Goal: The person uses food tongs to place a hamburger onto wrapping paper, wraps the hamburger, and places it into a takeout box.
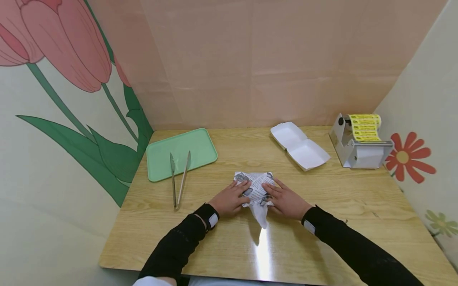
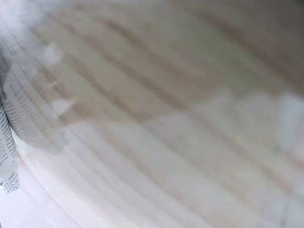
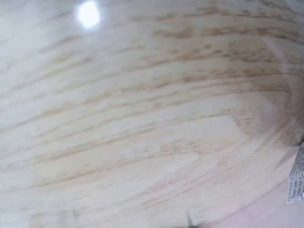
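Observation:
A bundle of newspaper-print wrapping paper (image 1: 257, 188) lies before me at the middle of the table, its contents hidden. From its near side a twisted white tail of the paper (image 1: 260, 216) sticks out toward me and casts a shadow. My left hand (image 1: 232, 198) rests on the left side of the bundle, fingers stretched over the top. On the opposite side my right hand (image 1: 286, 200) presses the paper with extended fingers. In each wrist view only a printed paper edge (image 2: 8, 156) shows at the border, and neither hand appears there.
A green tray (image 1: 200, 147) stands at the back left, with metal tongs (image 1: 181, 186) leaning over its front edge. Behind the right hand sits an opened white takeout box (image 1: 308, 154). A label dispenser (image 1: 368, 153) with a yellow roll stands at the back right of the wooden table (image 1: 358, 190).

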`<state>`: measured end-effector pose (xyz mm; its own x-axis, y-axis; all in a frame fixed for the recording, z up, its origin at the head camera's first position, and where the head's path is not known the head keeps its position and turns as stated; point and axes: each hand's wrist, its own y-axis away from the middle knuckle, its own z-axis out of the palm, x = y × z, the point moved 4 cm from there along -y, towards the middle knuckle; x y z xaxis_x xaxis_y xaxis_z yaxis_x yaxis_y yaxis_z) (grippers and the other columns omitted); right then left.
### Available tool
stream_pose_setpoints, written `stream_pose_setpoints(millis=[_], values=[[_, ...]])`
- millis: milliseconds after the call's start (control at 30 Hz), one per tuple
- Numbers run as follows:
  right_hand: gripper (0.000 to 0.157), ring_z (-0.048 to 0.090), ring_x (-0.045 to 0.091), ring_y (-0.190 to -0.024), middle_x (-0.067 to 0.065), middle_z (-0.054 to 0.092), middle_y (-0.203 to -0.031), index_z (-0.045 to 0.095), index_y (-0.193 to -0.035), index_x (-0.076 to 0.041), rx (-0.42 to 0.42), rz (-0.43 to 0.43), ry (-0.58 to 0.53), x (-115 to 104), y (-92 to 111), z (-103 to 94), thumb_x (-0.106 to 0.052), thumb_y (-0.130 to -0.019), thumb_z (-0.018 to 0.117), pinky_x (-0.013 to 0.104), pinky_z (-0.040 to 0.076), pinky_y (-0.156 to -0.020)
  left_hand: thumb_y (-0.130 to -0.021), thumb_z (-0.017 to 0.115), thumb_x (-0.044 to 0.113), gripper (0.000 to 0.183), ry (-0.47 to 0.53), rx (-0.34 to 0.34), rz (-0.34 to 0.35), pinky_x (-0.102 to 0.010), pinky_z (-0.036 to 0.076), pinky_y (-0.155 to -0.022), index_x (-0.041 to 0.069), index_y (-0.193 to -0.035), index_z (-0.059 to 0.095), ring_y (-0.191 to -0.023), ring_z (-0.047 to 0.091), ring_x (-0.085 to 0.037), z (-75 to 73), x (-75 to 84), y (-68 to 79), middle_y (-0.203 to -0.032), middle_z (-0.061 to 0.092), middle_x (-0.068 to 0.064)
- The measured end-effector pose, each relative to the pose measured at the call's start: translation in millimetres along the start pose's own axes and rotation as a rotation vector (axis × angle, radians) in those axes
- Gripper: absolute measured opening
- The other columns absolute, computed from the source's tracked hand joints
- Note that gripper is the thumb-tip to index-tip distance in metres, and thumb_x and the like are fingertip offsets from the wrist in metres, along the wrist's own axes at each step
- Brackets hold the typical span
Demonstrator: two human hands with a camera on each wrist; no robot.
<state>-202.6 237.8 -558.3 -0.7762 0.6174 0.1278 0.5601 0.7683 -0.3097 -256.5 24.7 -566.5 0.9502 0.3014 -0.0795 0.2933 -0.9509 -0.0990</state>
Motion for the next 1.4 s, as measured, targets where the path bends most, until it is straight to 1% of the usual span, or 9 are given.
stream_pose_setpoints(millis=[167, 300, 433, 533, 733, 867, 1033, 1200, 1400], values=[[0.068, 0.057, 0.031, -0.12, 0.022, 0.057, -0.132, 0.07, -0.104, 0.009, 0.039, 0.084, -0.08, 3.2, -4.8, 0.3, -0.041, -0.106, 0.024, 0.054, 0.028, -0.109, -0.093, 0.057, 0.02, 0.016, 0.037, -0.012, -0.05, -0.047, 0.027, -0.113, 0.01, -0.105, 0.056, -0.143, 0.029, -0.026, -3.4, -0.1, -1.5, -0.154, 0.034, -0.016], [0.078, 0.06, 0.028, -0.116, 0.02, 0.062, -0.126, 0.067, -0.111, 0.011, 0.067, 0.124, -0.089, 4.2, -8.2, 1.0, -0.042, -0.105, 0.011, 0.052, 0.03, -0.109, -0.093, 0.057, 0.025, 0.041, 0.076, 0.014, -0.092, -0.044, 0.029, -0.113, 0.002, -0.126, 0.053, -0.141, 0.034, -0.024, -4.8, -1.5, -3.2, -0.151, 0.039, -0.016], [0.068, 0.063, 0.029, -0.112, 0.019, 0.065, -0.12, 0.065, -0.114, 0.01, 0.092, 0.134, -0.109, 4.4, -11.1, -1.2, -0.038, -0.107, 0.017, 0.052, 0.034, -0.106, -0.093, 0.06, 0.039, 0.047, 0.119, 0.047, -0.116, -0.045, 0.033, -0.111, 0.007, -0.128, 0.055, -0.138, 0.039, -0.024, -6.8, -2.2, -6.6, -0.147, 0.044, -0.015], [0.047, 0.064, 0.031, -0.109, 0.021, 0.066, -0.118, 0.062, -0.117, 0.012, 0.099, 0.156, -0.157, 5.4, -12.5, -2.6, -0.025, -0.104, 0.036, 0.053, 0.035, -0.105, -0.096, 0.058, 0.043, 0.041, 0.127, 0.061, -0.13, -0.044, 0.035, -0.109, 0.011, -0.121, 0.062, -0.135, 0.043, -0.022, -10.0, -1.6, -9.7, -0.145, 0.047, -0.012], [0.041, 0.058, 0.043, -0.113, 0.019, 0.066, -0.118, 0.06, -0.124, 0.007, 0.051, 0.327, -0.322, 11.3, -13.3, -2.1, -0.015, -0.09, 0.061, 0.055, 0.038, -0.102, -0.1, 0.054, 0.035, 0.037, 0.101, 0.076, -0.154, -0.039, 0.038, -0.108, 0.01, -0.126, 0.064, -0.131, 0.047, -0.017, -14.3, -3.0, -13.0, -0.142, 0.051, -0.007], [0.039, 0.054, 0.044, -0.118, 0.016, 0.065, -0.12, 0.06, -0.125, -0.001, 0.028, 0.396, -0.387, 15.1, -13.5, -3.5, -0.021, -0.091, 0.064, 0.054, 0.043, -0.097, -0.1, 0.054, 0.035, 0.043, 0.121, 0.084, -0.167, -0.037, 0.037, -0.108, 0.007, -0.131, 0.06, -0.13, 0.048, -0.016, -12.9, -5.2, -13.5, -0.141, 0.052, -0.007], [0.041, 0.056, 0.039, -0.118, 0.013, 0.065, -0.121, 0.057, -0.127, -0.004, 0.013, 0.36, -0.469, 17.2, -13.8, -9.5, -0.019, -0.091, 0.066, 0.054, 0.043, -0.098, -0.1, 0.054, 0.035, 0.05, 0.191, 0.104, -0.207, -0.036, 0.041, -0.104, 0.003, -0.138, 0.053, -0.124, 0.055, -0.02, -12.2, -8.2, -14.8, -0.136, 0.057, -0.009], [0.046, 0.05, 0.05, -0.12, 0.019, 0.064, -0.123, 0.054, -0.137, -0.004, -0.07, 0.354, -0.468, 17.4, -11.8, -13.2, -0.02, -0.095, 0.062, 0.059, 0.041, -0.097, -0.099, 0.056, 0.035, 0.047, 0.212, 0.133, -0.226, -0.034, 0.05, -0.091, 0.004, -0.134, 0.056, -0.106, 0.063, -0.023, -15.9, -8.6, -15.0, -0.125, 0.065, -0.009], [0.042, 0.05, 0.046, -0.122, 0.026, 0.058, -0.128, 0.055, -0.136, -0.004, -0.105, 0.398, -0.505, 19.2, -11.6, -15.7, -0.023, -0.099, 0.056, 0.057, 0.043, -0.097, -0.1, 0.052, 0.035, 0.048, 0.23, 0.093, -0.268, -0.036, 0.049, -0.094, 0.003, -0.135, 0.056, -0.112, 0.062, -0.027, -24.5, -8.1, -14.8, -0.131, 0.061, -0.012]])
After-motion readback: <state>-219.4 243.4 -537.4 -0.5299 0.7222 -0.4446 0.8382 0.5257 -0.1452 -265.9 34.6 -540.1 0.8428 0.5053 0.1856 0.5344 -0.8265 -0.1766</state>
